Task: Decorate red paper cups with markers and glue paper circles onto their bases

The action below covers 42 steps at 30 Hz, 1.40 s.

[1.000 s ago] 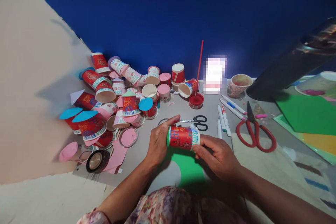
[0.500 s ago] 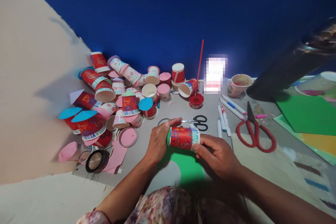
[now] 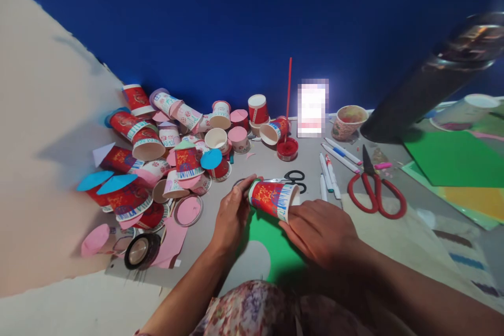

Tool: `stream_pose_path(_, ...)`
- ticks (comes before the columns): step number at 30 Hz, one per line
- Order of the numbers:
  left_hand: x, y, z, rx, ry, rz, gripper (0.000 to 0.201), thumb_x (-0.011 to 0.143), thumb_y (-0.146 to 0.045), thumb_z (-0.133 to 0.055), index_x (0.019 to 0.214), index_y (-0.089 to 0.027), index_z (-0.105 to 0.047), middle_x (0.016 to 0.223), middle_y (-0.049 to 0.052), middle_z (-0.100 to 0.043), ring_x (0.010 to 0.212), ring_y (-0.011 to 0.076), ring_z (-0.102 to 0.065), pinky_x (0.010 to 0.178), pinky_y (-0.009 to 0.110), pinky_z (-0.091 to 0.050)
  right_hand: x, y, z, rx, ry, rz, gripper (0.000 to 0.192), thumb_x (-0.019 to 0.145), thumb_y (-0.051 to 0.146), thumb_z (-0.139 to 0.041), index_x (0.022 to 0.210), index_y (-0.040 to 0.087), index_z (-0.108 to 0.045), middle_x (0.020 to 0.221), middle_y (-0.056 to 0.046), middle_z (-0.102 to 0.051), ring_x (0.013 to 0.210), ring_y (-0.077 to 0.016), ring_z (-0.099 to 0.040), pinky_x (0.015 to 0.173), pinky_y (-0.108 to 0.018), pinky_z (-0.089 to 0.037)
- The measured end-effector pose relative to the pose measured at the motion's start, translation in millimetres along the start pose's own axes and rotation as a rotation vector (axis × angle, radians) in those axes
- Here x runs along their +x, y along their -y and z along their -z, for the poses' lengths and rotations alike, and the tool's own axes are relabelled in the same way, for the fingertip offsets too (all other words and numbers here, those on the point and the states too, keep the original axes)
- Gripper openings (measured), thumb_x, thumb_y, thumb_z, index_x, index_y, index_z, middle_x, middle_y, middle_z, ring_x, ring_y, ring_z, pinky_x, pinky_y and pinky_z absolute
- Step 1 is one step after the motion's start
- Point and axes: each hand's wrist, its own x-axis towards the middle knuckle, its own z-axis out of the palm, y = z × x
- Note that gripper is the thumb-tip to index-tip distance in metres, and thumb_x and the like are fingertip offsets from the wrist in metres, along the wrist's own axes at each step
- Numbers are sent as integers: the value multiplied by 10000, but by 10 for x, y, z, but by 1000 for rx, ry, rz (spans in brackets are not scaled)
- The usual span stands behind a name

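Note:
I hold a red decorated paper cup (image 3: 272, 198) on its side between both hands, its open mouth turned to the right. My left hand (image 3: 231, 216) presses against the cup's base, where a green paper edge shows. My right hand (image 3: 319, 231) grips the rim end from below. Under the cup lies a green paper sheet (image 3: 275, 249) with a round hole cut out of it.
A heap of decorated cups (image 3: 165, 152) with pink and blue paper discs fills the left. Black scissors (image 3: 293, 179), white markers (image 3: 326, 170), red scissors (image 3: 376, 191), a red paint lid with a stick (image 3: 287, 148), a tape roll (image 3: 140, 250) and coloured sheets (image 3: 457, 160) lie around.
The cup has tilted so that its mouth points more to the right and away. My right hand has slid along under the rim. The view has shifted slightly.

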Motion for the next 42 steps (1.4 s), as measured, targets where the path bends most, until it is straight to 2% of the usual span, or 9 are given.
stream_pose_path(5,-2,-8,39,58,78,10,555,891,-509,-772,1362,-223,-709,1447,142,-680,1295,354,-652,1093,447,-516,-15,3,-37,-12,-5,9,234,939,134,-683,709,177,-684,686,-50,-702,622,-198,-516,615,-369,-308)
stream_pose_path(11,-32,-11,13,127,37,-18,571,854,-480,-814,1356,-225,-717,1429,149,-689,1293,353,-657,1061,421,-541,-35,-1,-73,7,2,-10,258,956,133,-654,705,189,-662,690,-38,-690,630,-190,-501,625,-363,-300)
stream_pose_path(19,-40,-1,0,267,-16,-56,588,909,-587,-721,1381,-237,-702,1435,133,-694,1316,344,-646,1061,416,-538,-85,-3,-86,32,29,2,202,968,129,-626,777,185,-655,736,-36,-684,669,-197,-512,644,-366,-306)
stream_pose_path(27,-5,21,68,310,38,-68,528,971,-516,-676,1422,-241,-674,1453,122,-686,1366,338,-621,1127,432,-493,-105,6,-104,55,53,8,156,958,111,-617,823,176,-661,768,-47,-696,679,-207,-527,642,-377,-301)
stream_pose_path(42,-31,14,43,324,17,-62,497,972,-492,-685,1410,-257,-682,1454,106,-687,1364,312,-621,1122,398,-487,-96,8,-72,53,56,-7,162,967,128,-597,838,173,-685,773,-44,-700,695,-197,-559,664,-364,-343)
